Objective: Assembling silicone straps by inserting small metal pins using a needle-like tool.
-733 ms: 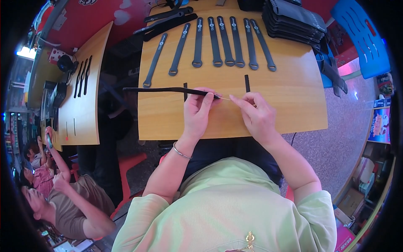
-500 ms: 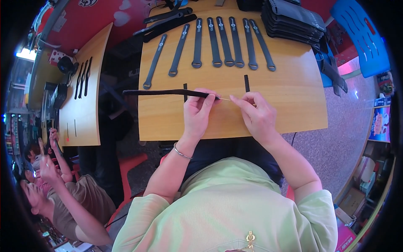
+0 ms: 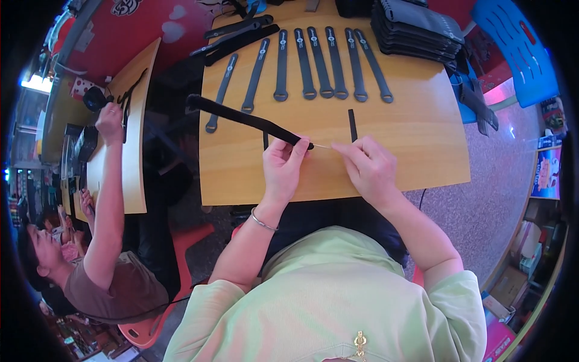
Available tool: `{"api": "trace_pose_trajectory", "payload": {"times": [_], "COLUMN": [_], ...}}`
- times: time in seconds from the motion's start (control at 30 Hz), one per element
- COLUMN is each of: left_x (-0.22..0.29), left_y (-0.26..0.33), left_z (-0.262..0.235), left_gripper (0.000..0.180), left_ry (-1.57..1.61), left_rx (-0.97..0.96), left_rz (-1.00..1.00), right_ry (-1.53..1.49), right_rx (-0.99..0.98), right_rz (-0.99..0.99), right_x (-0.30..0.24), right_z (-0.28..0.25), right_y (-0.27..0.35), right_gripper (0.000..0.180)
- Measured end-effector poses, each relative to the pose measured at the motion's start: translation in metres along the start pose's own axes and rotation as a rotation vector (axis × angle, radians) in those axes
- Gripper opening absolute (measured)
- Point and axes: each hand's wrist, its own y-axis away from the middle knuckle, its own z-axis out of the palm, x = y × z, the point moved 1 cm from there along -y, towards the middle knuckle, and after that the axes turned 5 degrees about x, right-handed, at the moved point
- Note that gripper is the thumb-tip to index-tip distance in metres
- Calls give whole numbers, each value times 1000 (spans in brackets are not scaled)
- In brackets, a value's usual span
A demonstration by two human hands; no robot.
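My left hand [image 3: 282, 166] pinches a long black strap [image 3: 244, 120] near one end. The rest of the strap slants up to the far left above the tabletop, its free end over the leftmost grey strap. Closed fingertips of my right hand [image 3: 372, 166] hold a thin, pale, stick-like piece [image 3: 321, 146], which reaches to the strap's pinched end. Whether it goes into the strap or only touches it is too small to tell. Beyond my hands several grey straps [image 3: 304, 66] with slotted round ends lie side by side.
Two short black strips lie on the wooden table [image 3: 422, 151], the right strip [image 3: 352, 123] in plain view. Dark stacked pieces [image 3: 416, 36] sit far right, more black straps [image 3: 244, 39] far left. Left, a co-worker's hand [image 3: 110, 123] reaches over another table [image 3: 136, 163]. A blue chair [image 3: 512, 48] stands right.
The strap's free end has swung away and upward, so the strap now slants. My hands stay almost in place. The co-worker's arm has stretched out over the neighbouring table.
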Motion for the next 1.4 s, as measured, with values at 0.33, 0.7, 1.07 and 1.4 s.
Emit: {"api": "trace_pose_trajectory", "payload": {"times": [0.33,0.7,1.07,1.4], "left_x": [5,5,4,0], "left_y": [3,0,1,4], "left_z": [3,4,3,6], "left_gripper": [8,5,7,17], "left_ry": [-84,-65,-56,-367], "left_rx": [22,-83,-81,-163], "left_rz": [-26,140,177,393], "right_ry": [-58,17,-1,-37], "right_rx": [-33,-35,-127,-123], "right_rz": [3,-34,-34,-23], "right_x": [-1,-1,1,-3], "right_z": [-1,4,4,5], "right_y": [1,4,8,5], "right_gripper": [26,24,23,18]}}
